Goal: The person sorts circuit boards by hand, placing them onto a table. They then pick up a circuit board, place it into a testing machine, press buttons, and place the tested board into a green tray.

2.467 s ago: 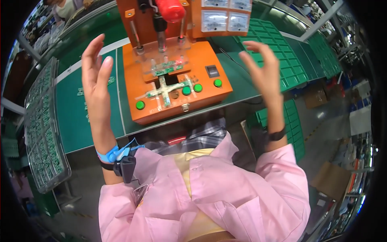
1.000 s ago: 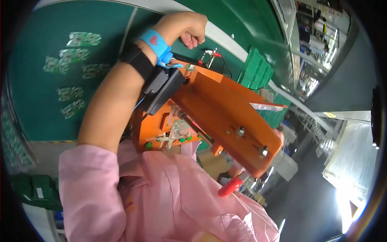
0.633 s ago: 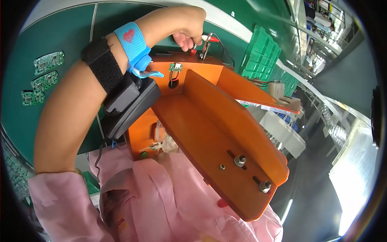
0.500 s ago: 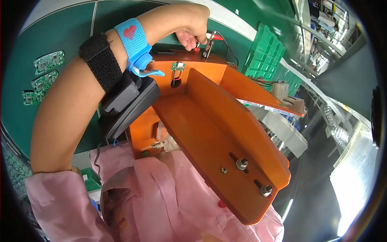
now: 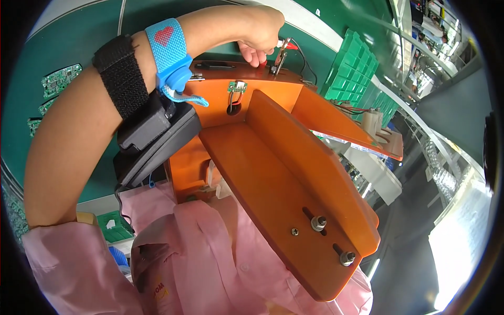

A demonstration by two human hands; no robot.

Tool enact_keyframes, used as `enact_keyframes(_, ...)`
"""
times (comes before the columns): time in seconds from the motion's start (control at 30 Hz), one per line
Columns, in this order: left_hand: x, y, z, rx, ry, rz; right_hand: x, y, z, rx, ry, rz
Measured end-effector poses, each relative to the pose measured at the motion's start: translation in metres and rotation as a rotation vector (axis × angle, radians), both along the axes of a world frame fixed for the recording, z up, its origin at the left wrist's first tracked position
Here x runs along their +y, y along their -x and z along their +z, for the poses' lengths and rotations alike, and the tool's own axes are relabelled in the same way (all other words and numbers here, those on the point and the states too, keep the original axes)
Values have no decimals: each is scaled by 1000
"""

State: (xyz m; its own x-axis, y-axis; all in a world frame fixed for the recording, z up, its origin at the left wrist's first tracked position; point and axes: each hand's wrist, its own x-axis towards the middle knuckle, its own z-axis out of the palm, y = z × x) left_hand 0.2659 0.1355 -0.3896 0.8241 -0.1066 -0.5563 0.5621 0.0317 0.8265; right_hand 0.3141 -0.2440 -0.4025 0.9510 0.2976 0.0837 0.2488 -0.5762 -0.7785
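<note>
My left hand [image 5: 260, 39] reaches over the far edge of the orange metal fixture [image 5: 257, 157], its fingers curled downward and closed. Whatever they grip, if anything, is hidden behind the knuckles and palm. Just right of the fingertips stands a small upright metal clamp [image 5: 280, 60]. A red clip with a white end [image 5: 289, 46] lies against that clamp, and dark wires run from it. A bit of red shows under the fingertips. On the fixture's back wall sits a small green circuit board [image 5: 237, 87] with a metal connector. My right hand is out of view.
Populated circuit boards [image 5: 62, 79] lie at the left on the green mat. A green compartment tray [image 5: 349, 73] stands right of the fixture. Two bolts [image 5: 318, 223] stick up from the fixture's near plate. A black device and blue strap [image 5: 170, 44] are on my left arm.
My left forearm has shifted a little left, covering more of the circuit boards, while the hand sits slightly further right in the picture. The fingers stay curled by the clamp.
</note>
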Motion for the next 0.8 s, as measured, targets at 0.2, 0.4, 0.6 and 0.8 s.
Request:
enact_keyframes(0.2, 14, -2, 18, 70, 0, -41, 2, 0, 4, -14, 21, -7)
enact_keyframes(0.4, 28, 6, 11, 56, 67, -140, 9, 5, 3, 18, 25, 4)
enact_keyframes(0.6, 24, 18, 8, -165, 67, -68, 6, -1, 9, -17, 54, -6)
enact_keyframes(0.8, 14, 3, 23, -36, -6, -77, 14, 4, 7, 16, 62, 12)
